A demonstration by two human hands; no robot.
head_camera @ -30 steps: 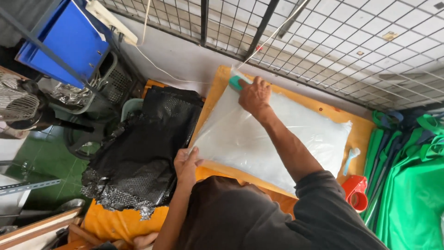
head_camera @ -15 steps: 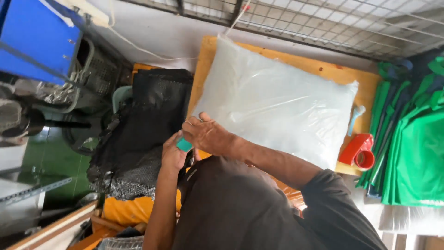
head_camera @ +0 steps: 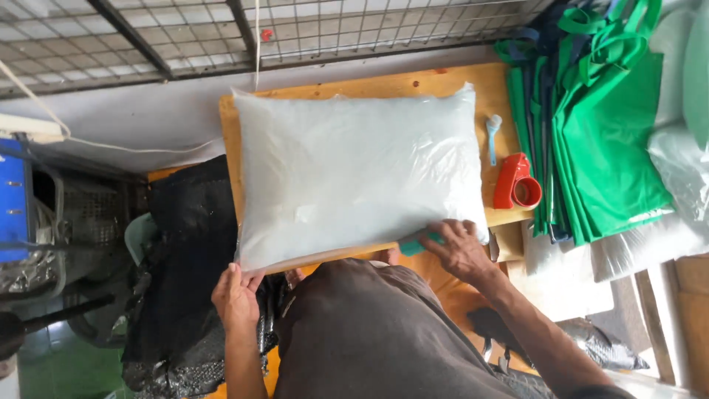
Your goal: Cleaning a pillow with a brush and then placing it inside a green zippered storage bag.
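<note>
Nearest, a dark brown shirt (head_camera: 377,332), filling the bottom middle of the view. Left hand (head_camera: 236,294) at the near left corner of the large clear plastic bag (head_camera: 354,170), fingers curled and pinched on that corner's edge. Right hand (head_camera: 461,247) at the near right corner of the same bag, fingers closed around a small teal tool (head_camera: 413,245) and pressing it against the bag's near edge. Bag flat on the wooden counter (head_camera: 369,85), long side running left to right, covering most of the board, whitish and puffed, contents not clear.

Left of the counter and lower down, a heap of black bubble-textured sheeting (head_camera: 188,281), draped just beside the left hand. Beyond that, at the far left, a grey wire basket (head_camera: 88,214) and a blue box (head_camera: 13,199), only partly in view.

On the bare right strip of the counter, a red tape dispenser (head_camera: 517,185) just beside the bag's right edge, and a small pale blue handled tool (head_camera: 492,137) lying a little farther back, also next to the bag. Right of these, a stack of green fabric bags (head_camera: 605,133) overlapping the counter's right end, with pale plastic sheets (head_camera: 665,236) underneath and beside them.

Farthest, a grey wall ledge (head_camera: 133,118) behind the counter, a white cable (head_camera: 111,144) trailing along it, and above that a wire mesh grille (head_camera: 185,29) spanning the top of the view.
</note>
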